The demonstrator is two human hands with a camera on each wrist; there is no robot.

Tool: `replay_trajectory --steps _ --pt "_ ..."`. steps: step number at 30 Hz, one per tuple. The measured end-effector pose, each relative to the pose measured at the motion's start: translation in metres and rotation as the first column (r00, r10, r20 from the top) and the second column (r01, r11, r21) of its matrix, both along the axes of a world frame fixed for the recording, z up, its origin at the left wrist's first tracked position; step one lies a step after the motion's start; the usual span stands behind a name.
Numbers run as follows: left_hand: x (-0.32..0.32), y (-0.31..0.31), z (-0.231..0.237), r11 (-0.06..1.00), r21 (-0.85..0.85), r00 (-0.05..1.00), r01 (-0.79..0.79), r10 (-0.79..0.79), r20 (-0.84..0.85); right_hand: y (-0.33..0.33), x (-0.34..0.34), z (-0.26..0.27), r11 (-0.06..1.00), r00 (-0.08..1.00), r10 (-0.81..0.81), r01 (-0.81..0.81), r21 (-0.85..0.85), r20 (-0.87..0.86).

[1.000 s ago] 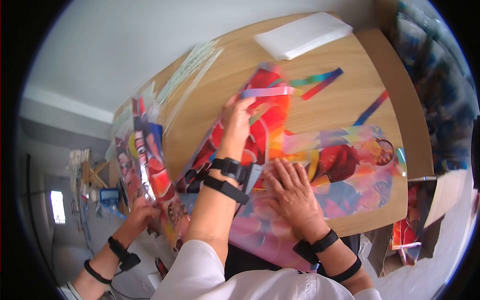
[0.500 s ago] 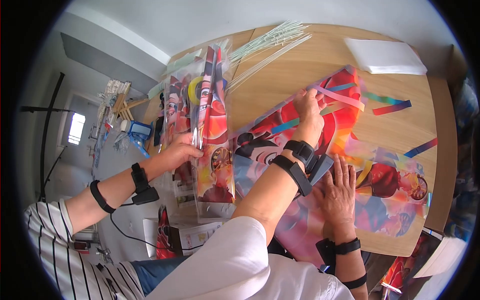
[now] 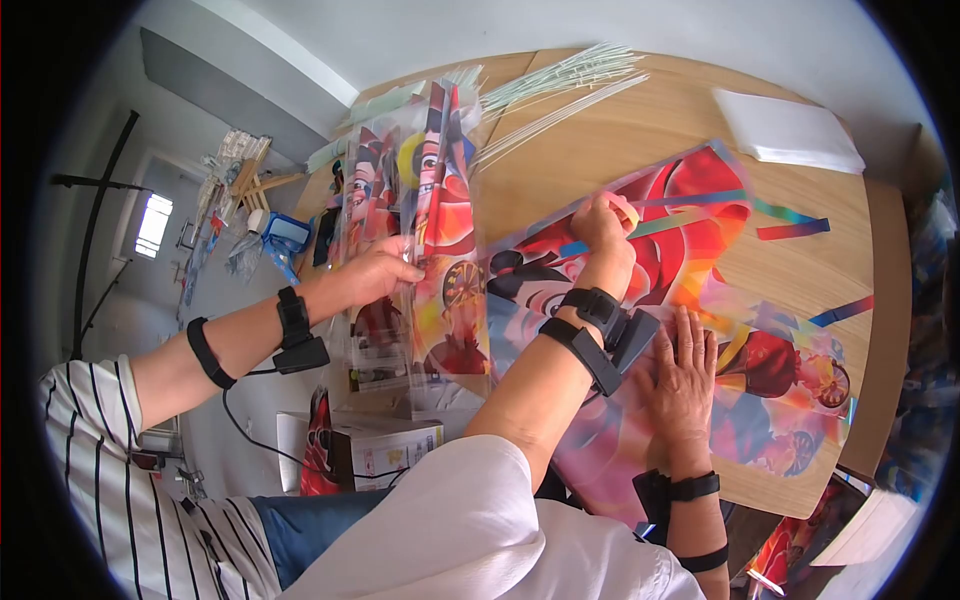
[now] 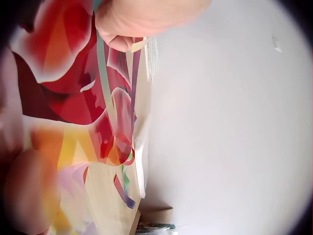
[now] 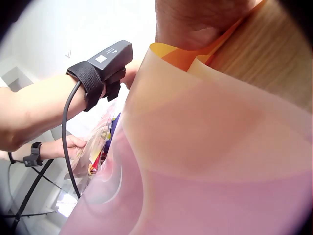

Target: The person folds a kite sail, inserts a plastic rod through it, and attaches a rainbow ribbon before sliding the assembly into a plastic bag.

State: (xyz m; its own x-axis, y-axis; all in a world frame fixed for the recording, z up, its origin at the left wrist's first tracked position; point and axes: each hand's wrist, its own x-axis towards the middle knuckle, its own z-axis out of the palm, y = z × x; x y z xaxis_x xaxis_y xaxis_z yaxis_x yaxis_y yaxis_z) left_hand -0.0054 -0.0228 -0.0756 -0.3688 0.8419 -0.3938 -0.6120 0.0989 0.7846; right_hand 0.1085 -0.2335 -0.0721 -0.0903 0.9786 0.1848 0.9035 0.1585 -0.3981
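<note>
A thin printed sheet (image 3: 665, 215) with a cartoon figure in red and orange lies spread over the table, part of it folded over. My left hand (image 3: 603, 225) is over its upper part, fingers curled round a pale pink-yellow ribbon (image 3: 627, 212) that loops out beside them. Long coloured ribbons (image 3: 680, 220) run from near this hand across the sheet. In the left wrist view, the curled fingers (image 4: 120, 43) show close to the ribbons. My right hand (image 3: 684, 385) rests flat on the sheet, fingers straight. The right wrist view shows the sheet's pale folded edge (image 5: 195, 73) beside this hand.
At left another person's hand (image 3: 380, 272) holds a clear plastic bag (image 3: 450, 240) of similar printed pieces. Thin white rods (image 3: 570, 80) and a white stack of sheets (image 3: 790, 130) lie at the back. Ribbon pieces (image 3: 795, 230) lie at right. Cardboard (image 3: 890, 300) borders the table's right side.
The head view has swung left. My left hand's pink ribbon, earlier stretched out to the right, is now a short loop at the hand. My right hand stays flat on the sheet.
</note>
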Motion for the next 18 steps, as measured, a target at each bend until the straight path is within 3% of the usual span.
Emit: replay_trajectory --steps 3,5,7,9,11,13,15,17,18 --pt "-0.013 -0.008 0.006 0.997 -0.079 0.999 -0.02 0.016 -0.045 0.0 -0.002 0.002 1.0 1.0 0.002 -0.002 0.012 -0.006" --pt "-0.02 -0.012 0.009 0.983 -0.117 0.989 -0.143 0.137 -0.058 -0.001 -0.002 0.0 1.0 1.0 0.008 -0.008 0.018 -0.001" --pt "-0.03 -0.014 0.005 0.984 -0.116 0.99 -0.133 0.127 -0.054 0.0 -0.002 0.0 1.0 1.0 0.005 -0.005 0.028 0.003" --pt "-0.035 -0.019 0.001 0.965 -0.105 0.957 -0.24 0.217 -0.192 -0.001 -0.001 0.001 1.0 1.0 0.01 -0.01 0.02 0.004" --pt "-0.043 -0.025 -0.001 0.964 -0.08 0.947 -0.254 0.231 -0.225 -0.001 -0.001 0.003 1.0 1.0 0.012 -0.012 0.016 0.004" --pt "-0.049 -0.04 0.004 0.973 0.147 0.842 -0.177 0.228 -0.489 -0.002 -0.002 0.004 1.0 1.0 0.012 -0.012 0.005 0.003" --pt "-0.046 -0.051 0.021 0.975 0.185 0.852 -0.123 0.199 -0.484 0.0 -0.001 0.003 1.0 1.0 0.017 -0.017 0.003 0.003" --pt "-0.047 -0.057 0.034 0.85 0.49 0.722 -0.194 0.462 -0.515 0.0 -0.001 0.004 1.0 1.0 0.015 -0.015 0.012 0.004" --pt "-0.058 -0.053 0.041 0.85 0.483 0.749 -0.212 0.459 -0.478 0.0 -0.002 0.004 1.0 1.0 0.014 -0.014 0.023 0.004"
